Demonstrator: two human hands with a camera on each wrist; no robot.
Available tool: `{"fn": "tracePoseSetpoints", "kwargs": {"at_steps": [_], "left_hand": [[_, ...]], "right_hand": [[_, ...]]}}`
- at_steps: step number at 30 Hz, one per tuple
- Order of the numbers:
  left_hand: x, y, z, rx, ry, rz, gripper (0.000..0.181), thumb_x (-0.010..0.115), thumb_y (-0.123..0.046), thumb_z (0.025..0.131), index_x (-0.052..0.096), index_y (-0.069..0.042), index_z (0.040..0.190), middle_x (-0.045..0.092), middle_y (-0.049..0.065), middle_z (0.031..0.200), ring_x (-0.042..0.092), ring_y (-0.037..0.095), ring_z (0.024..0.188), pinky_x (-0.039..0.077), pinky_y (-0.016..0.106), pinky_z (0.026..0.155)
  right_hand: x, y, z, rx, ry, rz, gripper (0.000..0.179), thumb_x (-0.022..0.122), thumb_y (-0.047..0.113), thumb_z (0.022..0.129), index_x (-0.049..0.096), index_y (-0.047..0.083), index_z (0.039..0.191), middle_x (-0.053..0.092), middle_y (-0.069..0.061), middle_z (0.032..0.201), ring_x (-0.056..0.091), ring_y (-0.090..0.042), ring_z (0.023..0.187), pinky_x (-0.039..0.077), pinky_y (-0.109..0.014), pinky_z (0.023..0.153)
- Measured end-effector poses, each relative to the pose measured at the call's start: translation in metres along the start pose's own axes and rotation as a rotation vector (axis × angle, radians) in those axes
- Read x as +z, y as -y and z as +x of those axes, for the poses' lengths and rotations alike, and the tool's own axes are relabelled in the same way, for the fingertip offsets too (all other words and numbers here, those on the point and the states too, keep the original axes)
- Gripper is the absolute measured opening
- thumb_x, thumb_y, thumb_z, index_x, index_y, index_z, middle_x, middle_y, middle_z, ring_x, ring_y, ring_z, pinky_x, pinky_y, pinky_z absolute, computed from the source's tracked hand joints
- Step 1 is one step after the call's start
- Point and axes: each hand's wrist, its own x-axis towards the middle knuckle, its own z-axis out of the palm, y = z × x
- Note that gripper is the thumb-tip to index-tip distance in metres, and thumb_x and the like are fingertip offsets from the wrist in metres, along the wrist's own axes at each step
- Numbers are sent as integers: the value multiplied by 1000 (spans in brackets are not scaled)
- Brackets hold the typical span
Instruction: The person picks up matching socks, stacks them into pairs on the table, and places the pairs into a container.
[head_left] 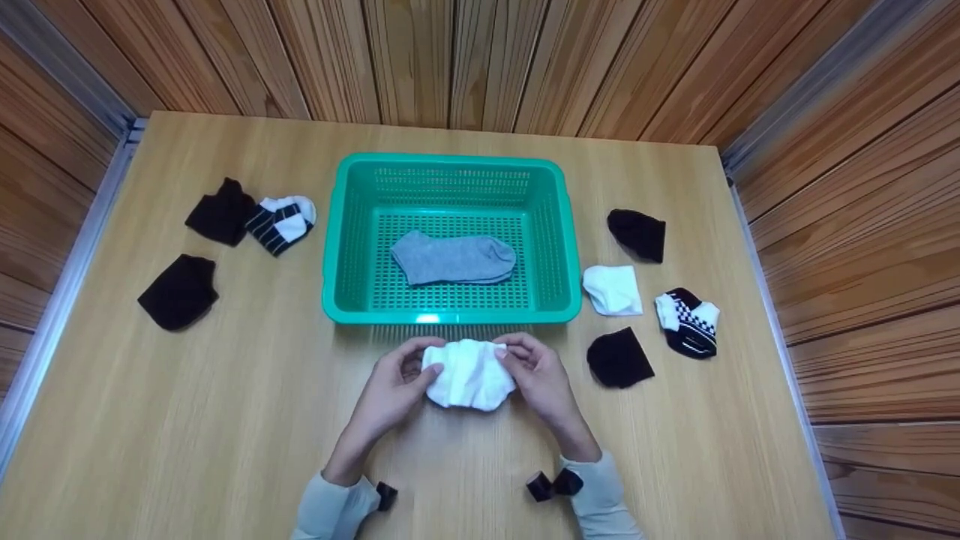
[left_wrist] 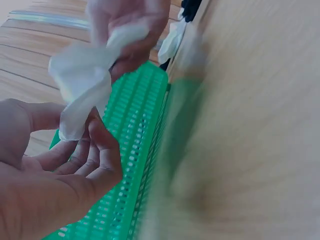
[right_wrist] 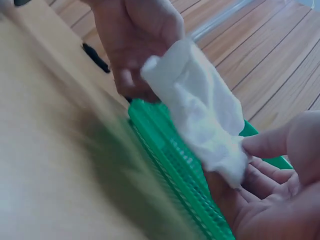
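Note:
A white sock (head_left: 469, 375) is held up between both hands, just in front of the green basket's near rim. My left hand (head_left: 392, 382) pinches its left edge between thumb and fingers. On the other side, my right hand (head_left: 541, 376) pinches the right edge the same way. Seen from the left wrist, the white sock (left_wrist: 82, 82) hangs bunched and folded between the hands. In the right wrist view the sock (right_wrist: 200, 110) is stretched from one hand to the other. Inside the green basket (head_left: 450, 316) lies a pair of grey socks (head_left: 454, 259).
Left of the basket lie two black socks (head_left: 221, 213) (head_left: 178, 292) and a striped black-and-white sock (head_left: 282, 225). To its right are a black sock (head_left: 637, 235), a white sock (head_left: 613, 290), another black sock (head_left: 619, 358) and a checkered sock (head_left: 688, 323). Wooden walls (head_left: 480, 60) enclose the table.

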Motion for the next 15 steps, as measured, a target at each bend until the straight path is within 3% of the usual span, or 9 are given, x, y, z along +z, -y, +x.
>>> {"fn": "tracePoseSetpoints", "kwargs": {"at_steps": [7, 12, 15], "left_hand": [[-15, 0, -3, -11, -32, 29, 34, 66, -4, 101, 66, -10, 135, 67, 11, 125, 65, 22, 106, 56, 21, 85], [-20, 1, -4, 8, -14, 52, 35, 65, -1, 100, 65, -7, 134, 68, 13, 117, 64, 20, 99, 55, 21, 81], [-21, 2, -5, 25, -11, 131, 36, 64, 1, 100, 64, -7, 135, 68, 12, 115, 61, 20, 97, 51, 23, 81]], "right_hand": [[-16, -1, 1, -48, -83, -102, 19, 65, 6, 102, 70, -2, 118, 78, -14, 104, 68, -9, 82, 52, -20, 69], [-23, -6, 3, -49, -74, -145, 17, 67, 6, 101, 71, -1, 116, 78, -14, 101, 67, -8, 78, 51, -20, 66], [-24, -10, 3, -61, -52, -211, 18, 69, 8, 100, 71, -1, 116, 78, -16, 100, 68, -9, 80, 52, -21, 69]]}}
